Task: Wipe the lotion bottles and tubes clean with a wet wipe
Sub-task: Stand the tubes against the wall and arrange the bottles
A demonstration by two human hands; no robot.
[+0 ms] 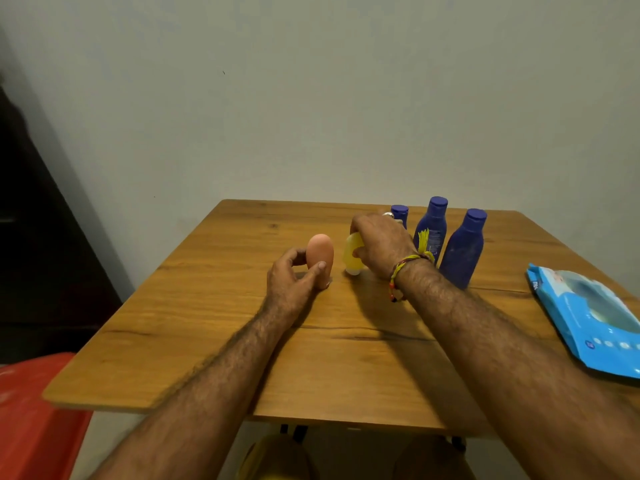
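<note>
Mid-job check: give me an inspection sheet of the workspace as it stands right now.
Surface: wooden table, wood grain visible.
Job's things: peach tube and yellow tube upright on their caps; three blue bottles upright behind; wet wipe pack at right edge, no wipe seen out.
Clutter: nothing seen.
Hands: left hand grips peach tube; right hand grips yellow tube.
Cables: nothing seen.
Surroundings: plain wall; red object lower left.

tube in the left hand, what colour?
Peach-orange tube, left hand holding it upright; the head view shows it.
</note>
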